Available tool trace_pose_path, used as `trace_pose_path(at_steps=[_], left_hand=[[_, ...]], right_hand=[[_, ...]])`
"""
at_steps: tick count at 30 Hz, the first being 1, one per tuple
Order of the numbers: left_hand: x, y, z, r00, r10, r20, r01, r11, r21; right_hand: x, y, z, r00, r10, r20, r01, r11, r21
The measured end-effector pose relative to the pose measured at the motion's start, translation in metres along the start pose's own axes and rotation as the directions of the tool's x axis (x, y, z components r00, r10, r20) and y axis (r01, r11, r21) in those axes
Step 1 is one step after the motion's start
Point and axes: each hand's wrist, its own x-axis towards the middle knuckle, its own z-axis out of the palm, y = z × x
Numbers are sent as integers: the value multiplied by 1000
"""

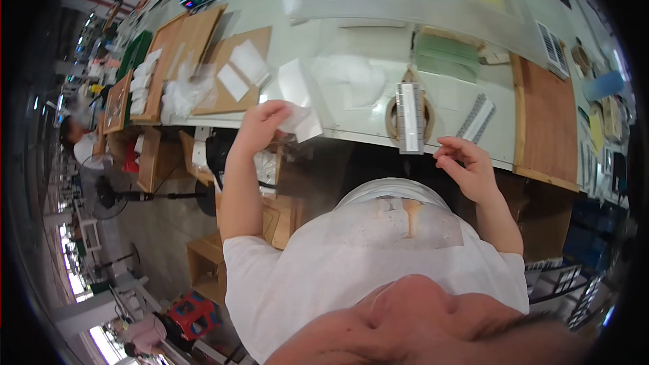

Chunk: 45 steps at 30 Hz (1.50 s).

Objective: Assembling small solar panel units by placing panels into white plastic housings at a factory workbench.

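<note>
Your left hand (260,122) is raised at the near edge of the pale tabletop (351,40), its grip closed on a small clear plastic bag (297,118) that hangs partly over the edge. Your right hand (466,162) hovers just off that same edge, holding nothing, fingers (449,145) loosely curled and apart from everything. Between your hands, a flat metal strip (409,118) lies across a roll of tape (392,118) on the tabletop, and a second ribbed strip (477,118) lies just beyond your right hand. Past the left hand, a brown board (230,71) carries white pieces, with crumpled clear film (182,91) beside it. Green sheets (446,57) lie farther back.
</note>
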Motion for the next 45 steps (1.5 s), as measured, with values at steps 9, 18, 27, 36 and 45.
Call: trace_pose_path(at_steps=[9,18,27,36,45], left_hand=[[-24,28,81,363,557,-747,-767,634,100],[-24,79,165,263,944,-201,-904,314,290],[32,80,165,940,342,-12,-339,924,-180],[31,65,173,960,266,90,-264,964,-29],[34,62,177,953,297,64,-301,952,56]], right_hand=[[8,5,20,996,60,-59,-48,982,182],[37,-11,42,954,294,-50,-234,841,487],[40,-13,40,939,307,-154,-243,911,334],[22,14,44,919,308,-247,-273,948,166],[24,21,45,901,340,-270,-297,936,187]])
